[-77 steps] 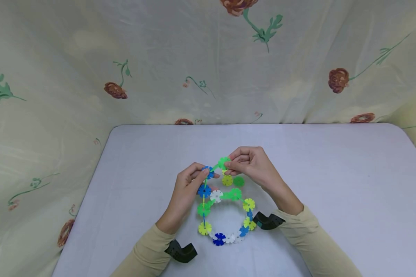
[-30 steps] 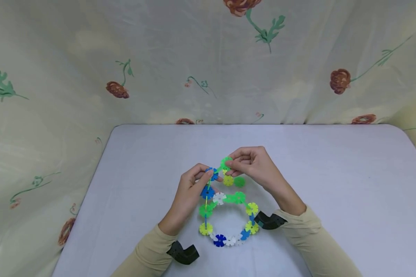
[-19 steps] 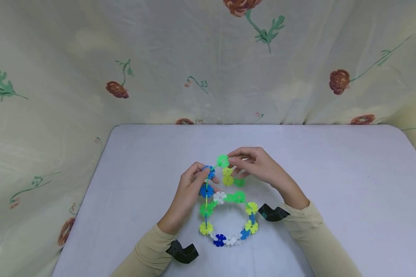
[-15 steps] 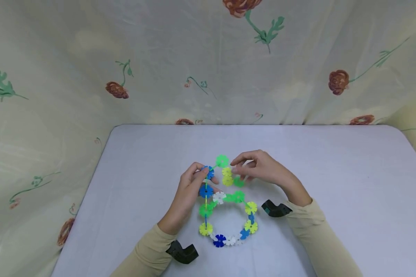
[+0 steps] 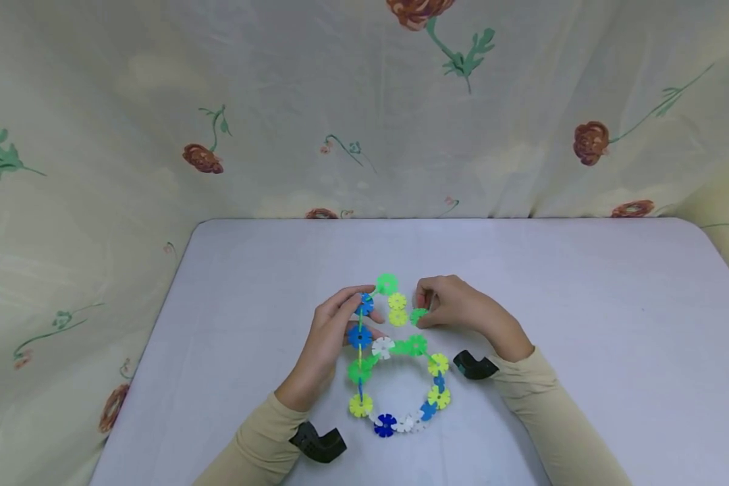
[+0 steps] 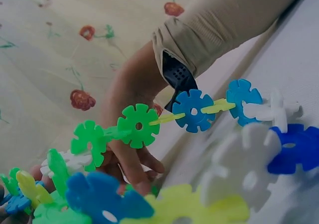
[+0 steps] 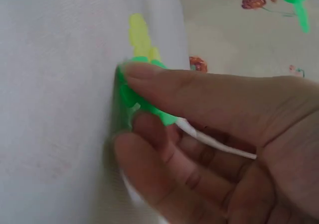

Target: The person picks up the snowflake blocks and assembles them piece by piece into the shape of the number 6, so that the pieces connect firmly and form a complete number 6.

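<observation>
My left hand (image 5: 323, 337) pinches a blue disc (image 5: 364, 304) in a chain of interlocking plastic snowflake discs. The chain's lower part forms a ring of blue, green, white and yellow discs (image 5: 439, 397); its upper end, a green disc (image 5: 387, 283), stands free above my fingers. Beyond the ring, my right hand (image 5: 464, 305) grips a loose green snowflake disc (image 5: 418, 316) at the table surface. In the right wrist view, the thumb lies across that green disc (image 7: 130, 95) with the fingers curled beneath. Two yellow discs (image 5: 397, 309) lie just left of it.
The white-covered table (image 5: 613, 304) extends to both sides and behind the hands. A floral curtain (image 5: 316, 88) hangs along its back edge and left side. A black wrist mount sits on each sleeve, the left mount (image 5: 318, 442) close to the ring.
My right hand has let go of the green disc at the chain's upper end. It has moved down to the loose green disc and taken hold of it. The left hand stays nearly still.
</observation>
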The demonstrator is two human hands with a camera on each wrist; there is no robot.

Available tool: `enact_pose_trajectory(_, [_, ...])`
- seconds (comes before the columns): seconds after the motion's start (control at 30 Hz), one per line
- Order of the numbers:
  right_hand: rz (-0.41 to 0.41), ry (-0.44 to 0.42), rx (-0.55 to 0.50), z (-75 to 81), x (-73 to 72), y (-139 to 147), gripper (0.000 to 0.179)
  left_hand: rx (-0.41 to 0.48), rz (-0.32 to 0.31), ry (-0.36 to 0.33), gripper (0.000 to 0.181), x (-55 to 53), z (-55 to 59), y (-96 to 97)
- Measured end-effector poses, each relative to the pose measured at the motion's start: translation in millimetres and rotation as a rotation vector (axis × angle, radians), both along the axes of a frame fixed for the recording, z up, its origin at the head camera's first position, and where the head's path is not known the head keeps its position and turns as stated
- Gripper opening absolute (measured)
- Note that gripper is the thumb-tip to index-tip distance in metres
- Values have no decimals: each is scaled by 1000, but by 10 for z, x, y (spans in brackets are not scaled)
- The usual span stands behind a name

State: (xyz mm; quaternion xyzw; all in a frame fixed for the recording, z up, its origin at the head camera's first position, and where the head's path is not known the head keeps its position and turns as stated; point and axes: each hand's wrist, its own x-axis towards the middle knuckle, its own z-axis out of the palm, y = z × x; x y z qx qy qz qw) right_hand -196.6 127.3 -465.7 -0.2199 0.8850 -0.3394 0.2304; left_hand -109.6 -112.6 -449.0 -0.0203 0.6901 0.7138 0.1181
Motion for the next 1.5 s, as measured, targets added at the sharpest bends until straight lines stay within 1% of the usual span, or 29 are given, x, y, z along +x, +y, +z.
enact_pose_trajectory(0.07, [-21, 3, -94, 28, 5, 14, 20, -2, -6, 1, 37, -2, -1, 3])
enact_pose_trajectory(0.17, [-67, -11, -302, 104, 22, 32, 15, -1, -12, 7, 37, -6, -5, 6])
enact_pose_trajectory(0.23, [-96, -33, -442, 163, 37, 40, 15, -1, -15, 11, 37, -10, -8, 6])
enact_pose_trajectory(0.3, [-111, -49, -529, 210, 52, 48, 14, -1, -17, 15, 37, -12, -7, 4])
enact_pose_trajectory(0.37, [-114, -63, -576, 242, 62, 48, 13, -2, -18, 18, 36, -15, -11, 2])
enact_pose_trajectory(0.5, [-84, -88, -619, 249, 73, 31, 13, -3, -18, 26, 37, -20, -20, 0])
enact_pose_trajectory(0.6, [-63, -91, -637, 235, 83, 4, 13, 4, -25, 34, 38, -20, -21, -6])
enact_pose_trajectory(0.83, [-56, -54, -653, 241, 130, -71, 10, 12, -43, 21, 32, -12, 3, -11])
enact_pose_trajectory(1.0, [-24, -32, -660, 264, 177, -146, 8, -5, -56, 35, 27, -20, 12, -5])
enact_pose_trajectory(1.13, [-17, -19, -654, 248, 197, -194, 8, -12, -51, 47, 28, -24, -1, -5])
enact_pose_trajectory(1.3, [-24, -9, -672, 248, 223, -223, 7, 21, -51, 55, 32, -29, -21, -11])
enact_pose_trajectory(1.5, [-4, 7, -694, 241, 239, -251, 7, 55, -23, 22, 31, -33, -26, -20])
